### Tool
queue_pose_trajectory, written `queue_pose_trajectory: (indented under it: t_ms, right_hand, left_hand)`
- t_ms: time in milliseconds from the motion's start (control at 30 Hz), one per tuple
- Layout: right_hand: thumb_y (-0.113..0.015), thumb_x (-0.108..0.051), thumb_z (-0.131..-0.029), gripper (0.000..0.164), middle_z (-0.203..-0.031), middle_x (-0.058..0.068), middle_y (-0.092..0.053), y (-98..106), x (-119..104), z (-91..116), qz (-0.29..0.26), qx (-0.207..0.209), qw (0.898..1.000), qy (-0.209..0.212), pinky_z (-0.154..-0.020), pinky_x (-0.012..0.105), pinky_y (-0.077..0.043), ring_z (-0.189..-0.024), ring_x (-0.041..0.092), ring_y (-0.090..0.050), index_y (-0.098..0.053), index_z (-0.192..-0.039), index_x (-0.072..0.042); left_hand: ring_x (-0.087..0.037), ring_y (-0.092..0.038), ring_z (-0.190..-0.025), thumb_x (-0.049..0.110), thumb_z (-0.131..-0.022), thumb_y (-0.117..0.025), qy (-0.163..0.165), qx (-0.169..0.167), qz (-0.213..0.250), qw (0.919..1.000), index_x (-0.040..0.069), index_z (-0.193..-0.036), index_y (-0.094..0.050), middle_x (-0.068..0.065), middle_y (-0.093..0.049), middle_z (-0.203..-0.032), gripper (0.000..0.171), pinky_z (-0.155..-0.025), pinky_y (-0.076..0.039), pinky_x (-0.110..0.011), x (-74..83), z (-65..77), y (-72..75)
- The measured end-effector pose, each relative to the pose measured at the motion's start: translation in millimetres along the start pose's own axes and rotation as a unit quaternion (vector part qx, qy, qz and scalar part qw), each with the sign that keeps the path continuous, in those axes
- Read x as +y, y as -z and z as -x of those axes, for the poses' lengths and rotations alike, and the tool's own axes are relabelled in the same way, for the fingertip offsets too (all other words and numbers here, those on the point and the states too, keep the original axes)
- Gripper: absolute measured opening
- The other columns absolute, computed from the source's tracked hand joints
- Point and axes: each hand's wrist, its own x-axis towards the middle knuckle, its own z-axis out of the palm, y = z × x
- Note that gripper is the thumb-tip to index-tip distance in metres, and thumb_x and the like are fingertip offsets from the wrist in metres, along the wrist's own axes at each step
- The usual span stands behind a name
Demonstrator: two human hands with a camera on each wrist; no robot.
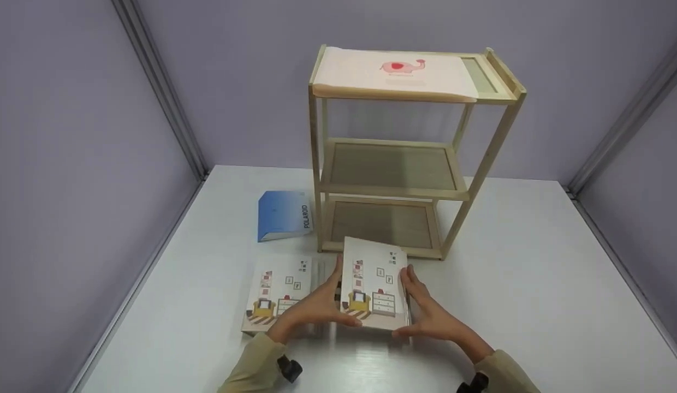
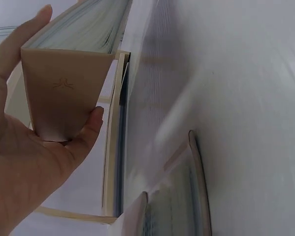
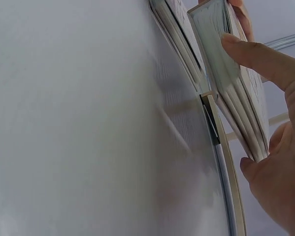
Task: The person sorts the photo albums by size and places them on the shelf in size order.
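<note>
Between both hands is a thick photo album (image 1: 374, 281) whose pale cover carries a drawn yellow armchair and a dresser. My left hand (image 1: 319, 305) grips its left side, thumb at the near edge. On the opposite side, my right hand (image 1: 431, 314) holds the page edges with thumb and fingers. The left wrist view shows the album's brown spine (image 2: 63, 93) raised above the tabletop; its layered page edges (image 3: 231, 83) face the right wrist camera. A matching album (image 1: 286, 281) lies on the table at left, partly hidden behind my left hand.
A three-tier wooden shelf (image 1: 393, 194) stands just beyond the hands, a pink elephant sheet (image 1: 393, 71) draped over its top. A blue book marked POLAROID (image 1: 284, 214) lies left of the shelf on the white table (image 1: 535, 284). Grey-lilac walls (image 1: 251, 109) enclose the back and sides.
</note>
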Motion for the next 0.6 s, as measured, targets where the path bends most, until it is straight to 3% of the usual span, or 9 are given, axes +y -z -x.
queue_pose_trajectory:
  t_ms: [100, 333, 600]
  right_hand:
    - [-0.087, -0.031, -0.060, 0.125, -0.154, 0.012, 0.011, 2.0, -1.6, 0.2, -0.005, 0.003, 1.000, 0.005, -0.107, 0.064, -0.011, -0.141, 0.037, 0.004, -0.003, -0.150, -0.011]
    - [-0.087, -0.028, -0.061, 0.123, -0.154, 0.016, 0.008, 3.9, -4.3, -0.1, -0.012, 0.014, 0.999, 0.029, -0.106, 0.065, -0.013, -0.141, 0.038, 0.001, -0.004, -0.150, -0.010]
    - [-0.087, -0.023, -0.062, 0.122, -0.154, 0.020, 0.007, 3.5, -4.3, -0.6, -0.004, 0.029, 0.998, 0.057, -0.105, 0.066, -0.012, -0.140, 0.039, 0.002, -0.004, -0.149, -0.007]
  left_hand:
    - [-0.031, -0.005, -0.141, 0.045, -0.060, -0.085, -0.002, -0.014, 0.003, 0.9999, 0.026, -0.142, 0.028, -0.010, 0.017, -0.153, 0.141, -0.112, -0.016, -0.049, 1.4, 1.4, 2.0]
    - [-0.027, 0.006, -0.142, 0.038, -0.060, -0.086, -0.046, -0.027, 0.003, 0.9986, 0.024, -0.139, 0.033, -0.008, 0.026, -0.151, 0.144, -0.113, -0.010, -0.047, 0.4, -0.5, 4.3]
    - [-0.024, 0.008, -0.141, 0.033, -0.059, -0.088, -0.064, -0.018, 0.037, 0.9971, 0.029, -0.139, 0.033, -0.005, 0.025, -0.152, 0.145, -0.113, -0.007, -0.050, -2.1, 0.6, 3.6]
